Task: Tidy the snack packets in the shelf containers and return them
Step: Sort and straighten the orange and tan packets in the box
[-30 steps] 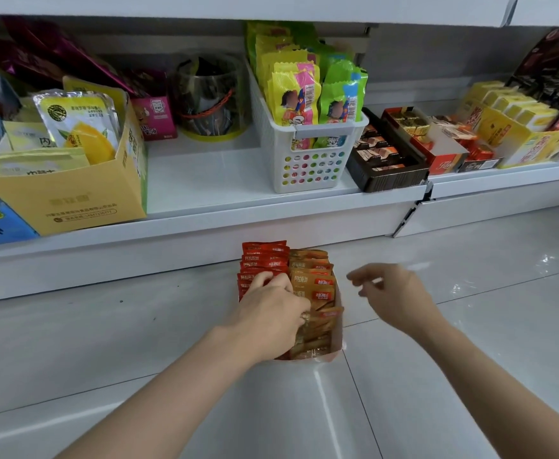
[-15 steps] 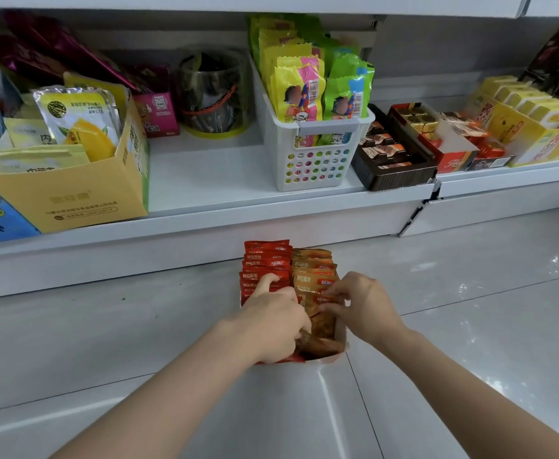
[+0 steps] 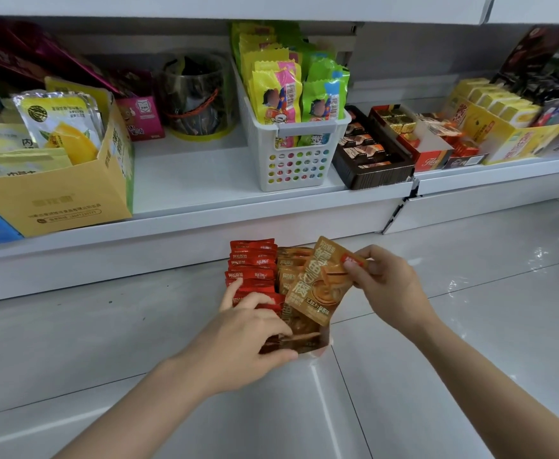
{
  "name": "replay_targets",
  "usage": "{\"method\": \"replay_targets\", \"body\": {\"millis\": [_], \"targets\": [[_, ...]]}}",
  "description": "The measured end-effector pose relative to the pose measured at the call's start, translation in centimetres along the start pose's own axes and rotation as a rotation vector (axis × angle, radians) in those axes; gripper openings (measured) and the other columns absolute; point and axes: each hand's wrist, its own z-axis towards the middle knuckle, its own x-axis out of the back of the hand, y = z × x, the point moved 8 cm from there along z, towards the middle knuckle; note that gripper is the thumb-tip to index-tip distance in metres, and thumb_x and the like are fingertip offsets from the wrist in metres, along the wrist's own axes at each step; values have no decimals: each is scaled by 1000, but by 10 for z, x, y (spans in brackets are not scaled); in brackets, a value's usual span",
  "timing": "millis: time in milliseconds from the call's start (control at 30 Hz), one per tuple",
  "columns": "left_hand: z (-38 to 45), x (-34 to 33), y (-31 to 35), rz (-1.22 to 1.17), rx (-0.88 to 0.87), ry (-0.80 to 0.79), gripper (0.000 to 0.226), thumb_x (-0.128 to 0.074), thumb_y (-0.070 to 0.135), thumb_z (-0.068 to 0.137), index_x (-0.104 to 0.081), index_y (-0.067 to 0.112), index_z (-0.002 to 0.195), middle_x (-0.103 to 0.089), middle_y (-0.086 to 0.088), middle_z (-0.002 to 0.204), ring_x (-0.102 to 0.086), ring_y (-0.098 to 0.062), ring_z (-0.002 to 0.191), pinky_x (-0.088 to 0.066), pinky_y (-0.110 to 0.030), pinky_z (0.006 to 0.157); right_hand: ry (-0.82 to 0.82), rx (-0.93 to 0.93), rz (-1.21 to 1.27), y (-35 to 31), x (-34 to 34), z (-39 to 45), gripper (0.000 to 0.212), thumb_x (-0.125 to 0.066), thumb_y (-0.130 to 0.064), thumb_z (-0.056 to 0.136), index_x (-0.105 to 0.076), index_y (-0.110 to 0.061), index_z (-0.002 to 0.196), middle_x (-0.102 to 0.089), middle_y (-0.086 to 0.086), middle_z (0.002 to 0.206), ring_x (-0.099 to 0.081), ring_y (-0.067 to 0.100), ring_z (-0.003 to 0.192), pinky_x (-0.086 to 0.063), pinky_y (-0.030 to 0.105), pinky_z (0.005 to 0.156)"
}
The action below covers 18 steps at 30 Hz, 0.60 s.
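While our left hand presses the glossy red packets upright, apparently steadying their floor container, our right hand pinches one brown foil packet above its row for reinsertion.

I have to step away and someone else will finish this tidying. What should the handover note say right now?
Right hand pinches one brown snack packet by its top corner, lifted clear above the brown row.
Left hand rests on the red packets, steadying the container, which sits on the floor below the shelf.
Done: container taken down, red row standing upright.
Left: reseat the lifted packet, straighten the brown row, return the container to the bare spot beside the white basket.
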Motion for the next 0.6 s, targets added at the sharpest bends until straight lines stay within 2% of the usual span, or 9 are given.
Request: {"method": "replay_targets", "body": {"millis": [67, 167, 233, 333, 400, 433, 500, 567, 600], "targets": [[1, -4, 10, 118, -18, 32, 46, -38, 63, 88, -73, 37, 104, -69, 23, 99, -49, -7, 120, 1, -53, 120, -14, 8, -13, -1, -7, -6, 18, -65, -30, 95, -59, -26, 79, -74, -7, 70, -71, 24, 73, -55, 40, 69], [9, -5, 26, 218, -61, 191, 5, -76, 32, 82, -77, 36, 84, -69, 23, 80, -62, -12, 103, -10, -55, 115, -34, 19, -49, -2, -18, -13, 18, -65, -28, 95, -58, -27, 79, -74, -8, 71, -72, 15, 68, -58, 43, 70], [18, -3, 24, 170, -65, 184, 14, -83, 26, 78, -78, 37, 85, -70, 21, 80, -62, -12, 105, -5, -52, 117, -18, 30, -56, -4, -16, -14, 17, -65, -28, 95, -58, -27, 80, -75, -7, 72, -72, 13, 68, -59, 46, 70], [22, -8, 10, 163, 9, 28, 19, -58, 40, 97, -73, 41, 108, -68, 18, 109, -41, -13, 133, 13, -47, 119, 38, 28, 24, -8, -1, -8, 14, -66, -29, 94, -62, -24, 81, -76, -5, 74, -73, 10, 70, -61, 38, 70], [17, -16, 9, 156, -24, -15, 35, -41, 50, 101, -70, 40, 117, -66, 17, 116, -33, -8, 134, 11, -45, 120, 59, 7, 79, -10, 9, -3, 12, -69, -28, 92, -67, -21, 83, -76, -7, 73, -74, 7, 70, -61, 26, 67], [13, -15, 14, 112, -55, -1, 45, -34, 57, 99, -70, 37, 117, -68, 18, 112, -35, -3, 127, 8, -42, 120, 61, -22, 120, -9, 12, -1, 11, -71, -28, 91, -68, -19, 85, -76, -6, 73, -74, 8, 71, -61, 23, 66], [4, -8, 21, -79, -81, 42, 63, -21, 68, 94, -70, 35, 117, -68, 23, 109, -38, 11, 115, 0, -24, 118, 63, -120, 254, -1, 14, 1, 14, -73, -26, 89, -69, -12, 89, -77, -1, 74, -75, 11, 72, -61, 22, 63], [-4, -4, 13, -323, -4, 79, 60, -22, 67, 96, -70, 36, 115, -64, 33, 110, -40, 23, 111, -13, -5, 109, 64, -221, 397, 9, 11, -2, 17, -74, -23, 88, -70, -6, 90, -77, 5, 74, -75, 14, 71, -61, 25, 62], [-5, -3, 6, -464, 72, 98, 54, -26, 63, 97, -70, 36, 110, -65, 33, 107, -45, 23, 109, -26, -5, 104, 61, -264, 456, 12, 8, -4, 17, -74, -21, 88, -70, -4, 89, -77, 7, 75, -74, 15, 70, -61, 27, 64]]}}
